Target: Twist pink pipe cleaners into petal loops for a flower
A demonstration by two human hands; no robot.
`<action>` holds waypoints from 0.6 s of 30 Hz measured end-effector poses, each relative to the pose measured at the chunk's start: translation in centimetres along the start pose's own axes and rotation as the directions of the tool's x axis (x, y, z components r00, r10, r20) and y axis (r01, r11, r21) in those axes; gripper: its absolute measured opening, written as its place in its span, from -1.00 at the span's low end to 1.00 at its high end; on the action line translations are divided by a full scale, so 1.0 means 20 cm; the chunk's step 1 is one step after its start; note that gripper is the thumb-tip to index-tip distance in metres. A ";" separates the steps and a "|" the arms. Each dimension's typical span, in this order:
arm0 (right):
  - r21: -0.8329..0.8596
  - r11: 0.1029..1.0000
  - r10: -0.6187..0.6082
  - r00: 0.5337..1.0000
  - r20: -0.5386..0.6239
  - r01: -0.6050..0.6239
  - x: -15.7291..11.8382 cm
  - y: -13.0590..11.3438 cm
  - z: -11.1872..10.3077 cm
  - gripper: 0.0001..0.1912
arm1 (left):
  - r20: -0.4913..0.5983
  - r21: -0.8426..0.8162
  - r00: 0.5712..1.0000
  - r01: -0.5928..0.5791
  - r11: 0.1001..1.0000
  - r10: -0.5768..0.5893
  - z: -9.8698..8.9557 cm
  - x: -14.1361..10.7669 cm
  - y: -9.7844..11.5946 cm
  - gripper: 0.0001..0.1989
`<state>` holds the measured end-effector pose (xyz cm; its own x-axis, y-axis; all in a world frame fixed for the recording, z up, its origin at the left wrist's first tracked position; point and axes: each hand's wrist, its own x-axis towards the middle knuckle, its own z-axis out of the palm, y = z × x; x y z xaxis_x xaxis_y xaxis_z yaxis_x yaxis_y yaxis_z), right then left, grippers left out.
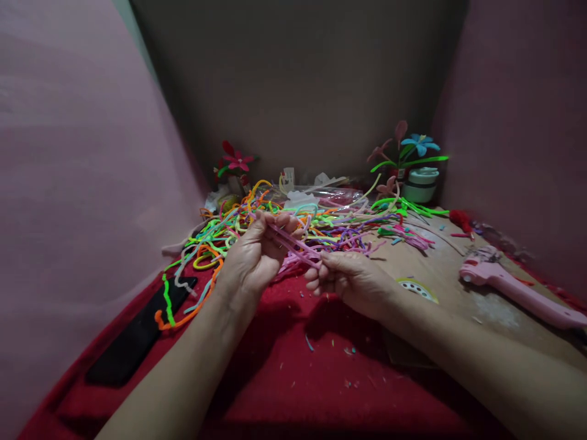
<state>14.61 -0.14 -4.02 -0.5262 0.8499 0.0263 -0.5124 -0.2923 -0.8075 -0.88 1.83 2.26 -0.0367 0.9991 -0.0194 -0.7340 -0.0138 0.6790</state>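
Several pink pipe cleaners (296, 247) stretch between my two hands, above the front of a tangled multicoloured heap (215, 235). My left hand (266, 247) is palm up, its thumb and fingers closed on their upper left end. With thumb and fingertips pinched together, my right hand (337, 272) holds the lower right end. More pink stems lie just behind and beneath the hands, partly hidden by them.
A black phone (132, 342) lies left on the red cloth (293, 379). On the right, brown cardboard (452, 275) bears a pink glue gun (518, 290) and a round tape roll (417, 289). Fuzzy flowers (420, 144) and a lidded jar (420, 184) stand behind.
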 end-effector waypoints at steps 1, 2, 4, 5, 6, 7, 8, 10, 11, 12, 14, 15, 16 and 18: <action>-0.006 1.000 0.007 0.999 -0.033 -0.007 0.00 0.00 0.00 -0.80 | 0.001 -0.034 1.000 0.010 0.999 -0.010 0.00 0.00 0.00 -0.65; -0.009 1.000 0.018 0.998 -0.057 -0.019 0.00 0.00 -0.01 -0.83 | 0.013 -0.053 1.000 0.013 0.999 -0.012 0.01 0.00 0.00 -0.64; -0.014 0.999 0.033 0.996 -0.077 -0.034 0.00 0.00 0.00 -0.83 | 0.066 -0.057 0.998 0.003 0.998 0.001 0.01 0.00 -0.01 -0.65; -0.017 0.999 0.039 0.996 -0.081 -0.040 0.00 0.00 0.00 -0.82 | 0.096 -0.054 0.995 -0.006 0.999 0.012 0.01 0.00 -0.01 -0.66; -0.025 0.999 0.044 0.996 -0.084 -0.046 0.00 0.00 0.00 -0.81 | 0.121 -0.053 0.992 -0.014 0.999 0.020 0.01 0.00 -0.01 -0.67; -0.037 0.998 0.049 0.995 -0.084 -0.052 0.00 0.00 0.01 -0.79 | 0.141 -0.053 0.990 -0.018 0.998 0.026 0.01 0.00 -0.02 -0.69; -0.051 0.997 0.055 0.995 -0.083 -0.059 -0.01 0.00 0.01 -0.78 | 0.154 -0.055 0.988 -0.020 0.998 0.028 0.00 0.01 -0.02 -0.70; -0.072 0.995 0.065 0.995 -0.075 -0.070 -0.01 0.00 0.01 -0.79 | 0.167 -0.052 0.986 -0.017 0.998 0.026 0.00 0.01 -0.03 -0.72; -0.078 0.994 0.069 0.995 -0.066 -0.074 -0.01 0.00 0.01 -0.80 | 0.171 -0.047 0.985 -0.015 0.999 0.023 -0.01 0.00 -0.03 -0.73; -0.081 0.994 0.074 0.996 -0.056 -0.079 -0.01 0.01 0.01 -0.81 | 0.175 -0.042 0.984 -0.014 0.999 0.021 -0.01 0.00 -0.03 -0.74; -0.084 0.992 0.093 0.995 -0.031 -0.096 -0.01 0.01 0.01 -0.83 | 0.178 -0.030 0.984 -0.015 0.999 0.020 -0.01 -0.01 -0.04 -0.75; -0.088 0.990 0.109 0.994 -0.017 -0.110 -0.01 0.01 0.01 -0.83 | 0.180 -0.024 0.984 -0.015 1.000 0.019 0.00 -0.01 -0.04 -0.76; -0.089 0.988 0.129 0.992 -0.004 -0.128 -0.01 0.00 0.00 -0.83 | 0.183 -0.017 0.983 -0.016 1.000 0.018 0.00 -0.02 -0.04 -0.76; -0.077 0.981 0.179 0.983 0.033 -0.177 -0.01 -0.01 0.00 -0.84 | 0.191 -0.012 0.981 -0.017 1.000 0.019 0.01 -0.03 -0.04 -0.76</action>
<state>14.73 -0.31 -3.86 -0.6316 0.7689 -0.0998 -0.3575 -0.4030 -0.8425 -0.21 1.32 1.90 0.0795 0.9878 0.1342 -0.7416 -0.0313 0.6701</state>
